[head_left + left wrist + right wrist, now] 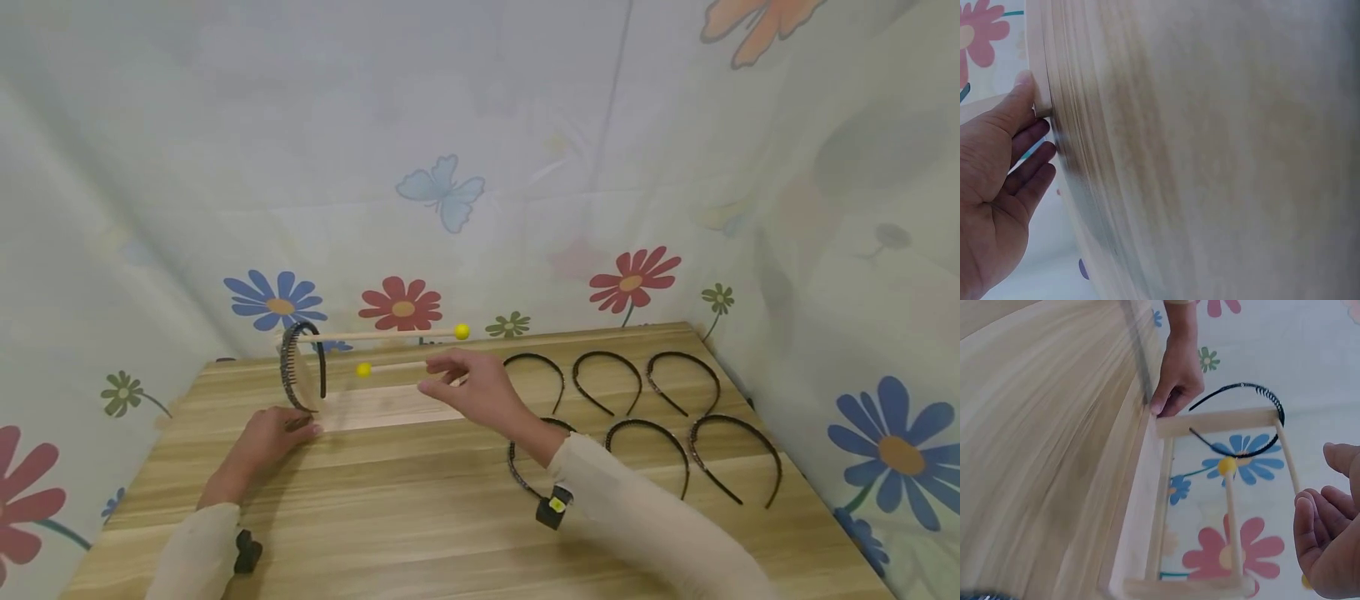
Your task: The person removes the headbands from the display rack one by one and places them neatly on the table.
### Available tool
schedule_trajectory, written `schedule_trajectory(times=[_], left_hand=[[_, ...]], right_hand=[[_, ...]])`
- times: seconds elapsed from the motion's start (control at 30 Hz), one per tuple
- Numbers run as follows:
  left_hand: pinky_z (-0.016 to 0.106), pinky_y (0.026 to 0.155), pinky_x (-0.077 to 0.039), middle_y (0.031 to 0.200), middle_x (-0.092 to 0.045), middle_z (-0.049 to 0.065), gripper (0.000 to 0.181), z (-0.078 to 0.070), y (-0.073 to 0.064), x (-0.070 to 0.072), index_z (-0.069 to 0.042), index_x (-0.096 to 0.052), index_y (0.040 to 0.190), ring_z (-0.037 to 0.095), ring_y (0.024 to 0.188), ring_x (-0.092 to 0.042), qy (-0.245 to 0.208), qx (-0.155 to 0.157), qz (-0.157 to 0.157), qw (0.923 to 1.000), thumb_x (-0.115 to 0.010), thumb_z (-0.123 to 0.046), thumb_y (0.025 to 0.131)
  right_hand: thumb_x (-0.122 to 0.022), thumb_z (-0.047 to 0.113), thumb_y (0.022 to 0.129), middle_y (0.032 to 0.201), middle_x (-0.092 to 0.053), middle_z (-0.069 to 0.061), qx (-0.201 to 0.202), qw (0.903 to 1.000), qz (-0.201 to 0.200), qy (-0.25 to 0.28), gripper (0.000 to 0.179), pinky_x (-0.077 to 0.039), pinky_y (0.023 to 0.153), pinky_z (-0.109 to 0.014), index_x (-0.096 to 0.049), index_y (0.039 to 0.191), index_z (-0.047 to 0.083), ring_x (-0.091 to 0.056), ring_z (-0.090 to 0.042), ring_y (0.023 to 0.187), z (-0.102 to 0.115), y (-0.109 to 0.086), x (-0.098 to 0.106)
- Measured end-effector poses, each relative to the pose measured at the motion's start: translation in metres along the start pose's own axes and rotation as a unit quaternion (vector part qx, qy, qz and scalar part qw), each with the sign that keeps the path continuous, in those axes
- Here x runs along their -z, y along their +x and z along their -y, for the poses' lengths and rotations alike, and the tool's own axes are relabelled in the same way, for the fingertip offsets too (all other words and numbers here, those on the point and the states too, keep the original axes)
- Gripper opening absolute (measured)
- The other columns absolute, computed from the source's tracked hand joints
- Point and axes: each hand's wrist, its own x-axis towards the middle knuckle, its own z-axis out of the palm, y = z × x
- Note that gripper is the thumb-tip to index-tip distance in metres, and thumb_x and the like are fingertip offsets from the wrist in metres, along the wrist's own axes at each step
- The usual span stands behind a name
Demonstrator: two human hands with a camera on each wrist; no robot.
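A pale wooden rack [390,410] with two thin rods, each tipped by a yellow ball, stands toward the back left of the table. One dark headband [287,371] hangs at the left end of the upper rod [382,335], beside the upright. My left hand [273,437] grips the left end of the rack's base; thumb and index finger pinch its edge in the left wrist view. Near the rack's right side is my right hand [480,390], raised with loosely bent fingers and nothing in them. The right wrist view shows it beside the upper rod [1288,456].
On the wood-grain table [405,517], several dark headbands [648,423] lie in two rows at the right. My right forearm crosses over the nearest of them. A floral cloth [525,250] hangs behind and at both sides of the table.
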Motion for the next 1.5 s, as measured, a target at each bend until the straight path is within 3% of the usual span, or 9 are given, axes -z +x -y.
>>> schedule_trajectory(times=[0.17, 0.43, 0.87, 1.17, 1.3, 1.5], left_hand=[[0.05, 0.082, -0.055, 0.103, -0.076, 0.011, 0.029, 0.001, 0.0, 0.001, -0.004, -0.078, 0.11, 0.019, 0.085, -0.064, -0.002, 0.001, -0.001, 1.0, -0.075, -0.029, 0.095], [0.055, 0.088, -0.054, 0.104, -0.076, 0.01, 0.028, 0.001, 0.0, -0.001, -0.004, -0.078, 0.109, 0.029, 0.096, -0.069, -0.013, -0.009, -0.014, 0.9998, -0.075, -0.028, 0.096], [0.047, 0.08, -0.053, 0.093, -0.075, 0.001, 0.016, 0.004, -0.003, 0.0, -0.01, -0.078, 0.099, 0.019, 0.086, -0.066, -0.002, -0.033, -0.036, 0.9988, -0.076, -0.025, 0.094], [0.048, 0.08, -0.054, 0.092, -0.075, 0.002, 0.016, 0.0, 0.001, -0.003, -0.01, -0.077, 0.096, 0.021, 0.086, -0.067, -0.012, -0.038, -0.039, 0.9984, -0.076, -0.025, 0.095], [0.049, 0.081, -0.055, 0.094, -0.076, 0.005, 0.017, 0.001, 0.0, -0.003, -0.008, -0.078, 0.098, 0.024, 0.088, -0.069, -0.01, -0.031, -0.042, 0.9986, -0.076, -0.025, 0.094], [0.053, 0.081, -0.055, 0.097, -0.077, 0.008, 0.019, 0.002, -0.002, 0.0, -0.007, -0.079, 0.101, 0.031, 0.091, -0.071, -0.003, -0.046, -0.054, 0.9975, -0.078, -0.024, 0.092]], right_hand=[[-0.079, 0.036, 0.092, 0.118, -0.073, 0.005, 0.01, 0.9995, 0.016, 0.025, 0.038, -0.057, 0.075, -0.024, -0.073, 0.124, 0.018, -0.067, -0.004, 0.092, 0.019, 0.015, -0.021], [-0.08, 0.033, 0.091, 0.119, -0.073, 0.006, 0.021, 0.9982, 0.028, 0.049, 0.037, -0.057, 0.071, -0.021, -0.074, 0.123, 0.016, -0.066, 0.0, 0.089, 0.034, 0.037, -0.056], [-0.078, 0.039, 0.092, 0.118, -0.074, 0.005, 0.001, 0.9949, 0.074, 0.067, 0.046, -0.054, 0.078, -0.018, -0.069, 0.131, 0.015, -0.064, 0.001, 0.093, 0.037, 0.062, -0.106], [-0.08, 0.031, 0.092, 0.116, -0.075, 0.0, -0.028, 0.9927, 0.069, 0.095, 0.041, -0.054, 0.079, -0.016, -0.071, 0.127, 0.013, -0.065, 0.001, 0.093, 0.033, 0.074, -0.131], [-0.079, 0.033, 0.092, 0.116, -0.075, -0.002, -0.024, 0.9917, 0.073, 0.104, 0.043, -0.054, 0.079, -0.015, -0.07, 0.129, 0.012, -0.066, 0.002, 0.094, 0.033, 0.078, -0.141], [-0.079, 0.032, 0.092, 0.112, -0.076, 0.0, -0.021, 0.9885, 0.081, 0.126, 0.042, -0.054, 0.076, -0.015, -0.07, 0.127, 0.01, -0.067, 0.004, 0.094, 0.04, 0.084, -0.151]])
